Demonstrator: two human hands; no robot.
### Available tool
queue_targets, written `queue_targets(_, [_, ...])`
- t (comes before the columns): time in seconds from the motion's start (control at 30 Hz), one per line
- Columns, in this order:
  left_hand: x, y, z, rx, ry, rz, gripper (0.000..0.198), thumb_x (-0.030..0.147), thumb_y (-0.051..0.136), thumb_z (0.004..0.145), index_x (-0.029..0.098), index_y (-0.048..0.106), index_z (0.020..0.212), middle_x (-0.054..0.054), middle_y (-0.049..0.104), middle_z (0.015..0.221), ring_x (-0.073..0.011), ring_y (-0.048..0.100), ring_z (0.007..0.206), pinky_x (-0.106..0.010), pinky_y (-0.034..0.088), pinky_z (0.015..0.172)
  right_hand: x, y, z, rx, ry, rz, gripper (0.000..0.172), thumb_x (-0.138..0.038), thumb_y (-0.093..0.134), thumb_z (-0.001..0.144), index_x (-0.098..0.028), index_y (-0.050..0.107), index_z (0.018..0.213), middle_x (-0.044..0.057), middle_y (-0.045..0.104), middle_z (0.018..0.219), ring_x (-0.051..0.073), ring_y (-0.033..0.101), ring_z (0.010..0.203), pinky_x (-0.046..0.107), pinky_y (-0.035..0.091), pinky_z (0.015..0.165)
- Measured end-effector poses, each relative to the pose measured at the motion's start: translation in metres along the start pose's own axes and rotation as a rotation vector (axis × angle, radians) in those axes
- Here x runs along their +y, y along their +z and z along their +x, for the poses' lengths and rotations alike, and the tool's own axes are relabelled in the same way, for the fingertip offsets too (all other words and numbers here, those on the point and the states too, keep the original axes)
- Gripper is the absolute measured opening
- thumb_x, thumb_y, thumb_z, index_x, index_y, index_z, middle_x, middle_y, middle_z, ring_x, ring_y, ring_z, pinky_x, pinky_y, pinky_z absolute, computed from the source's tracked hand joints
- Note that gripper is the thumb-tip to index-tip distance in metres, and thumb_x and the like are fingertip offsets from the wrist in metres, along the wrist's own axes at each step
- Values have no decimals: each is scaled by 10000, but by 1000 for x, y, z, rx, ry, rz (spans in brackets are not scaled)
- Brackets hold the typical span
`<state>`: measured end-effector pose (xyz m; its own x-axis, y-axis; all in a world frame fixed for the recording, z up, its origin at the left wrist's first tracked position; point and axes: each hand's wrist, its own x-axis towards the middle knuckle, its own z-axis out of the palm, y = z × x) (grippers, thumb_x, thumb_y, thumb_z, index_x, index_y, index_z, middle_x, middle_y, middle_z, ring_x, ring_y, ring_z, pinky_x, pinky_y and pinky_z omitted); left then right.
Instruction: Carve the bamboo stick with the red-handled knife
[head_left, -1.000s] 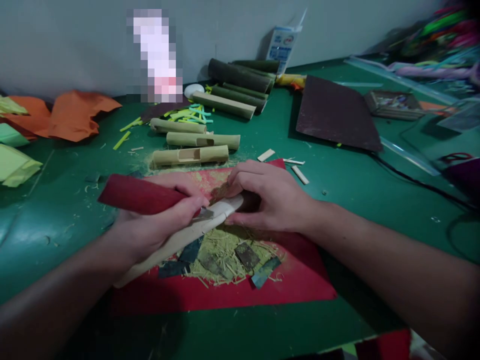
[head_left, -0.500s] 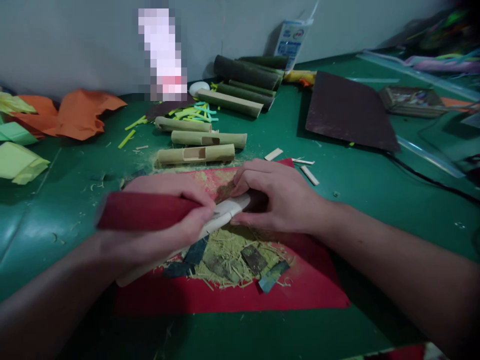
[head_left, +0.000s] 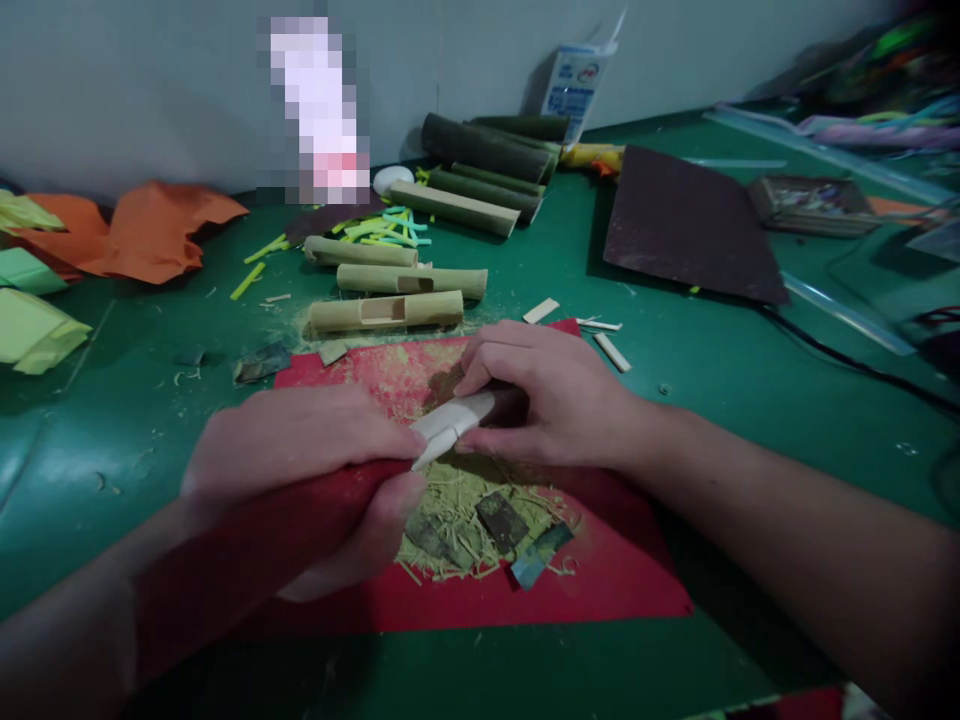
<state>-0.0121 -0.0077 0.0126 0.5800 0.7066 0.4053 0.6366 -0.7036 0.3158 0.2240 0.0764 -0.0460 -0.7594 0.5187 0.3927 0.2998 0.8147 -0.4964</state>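
My left hand is closed around a red strip that looks like sandpaper and trails back over the forearm. Its thumb and fingertips press the strip's front end against a pale, whitish bamboo piece with a slit in it. The far end of this piece sits in my right hand, with fingers above and thumb below. Under both hands lies a red sheet, heaped with yellowish shavings and dust. A few dark scraps rest on the heap.
Ahead lie cut bamboo tubes, two with rectangular openings. Behind them are several green bamboo lengths and yellow-green strips. A dark brown sheet and a small tray stand right; orange paper lies left. A black cable crosses the right side.
My left hand has turned and shifted down and left, and the red strip now slopes toward me. The bamboo piece's left part is now hidden. My right hand has hardly moved.
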Motion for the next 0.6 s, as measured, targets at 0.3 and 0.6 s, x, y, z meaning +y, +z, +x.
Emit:
queue_targets(0.3, [-6,-1,-3,-62,-11,-35,181,251,670,796,342,688,951,48,770,789,-133,707,614,-228,528,535,0,0,1,-5,13,0,299,-437,767,785,-187,629,874,43,654,887,182,572,824,299,369,700])
queue_targets(0.6, [-1,5,2,-31,-333,-18,99,370,778,729,326,714,790,41,718,737,-167,678,672,-250,481,572,-2,-3,7,-45,67,-21,319,-466,750,788,-173,647,864,53,652,861,189,573,808,300,358,682])
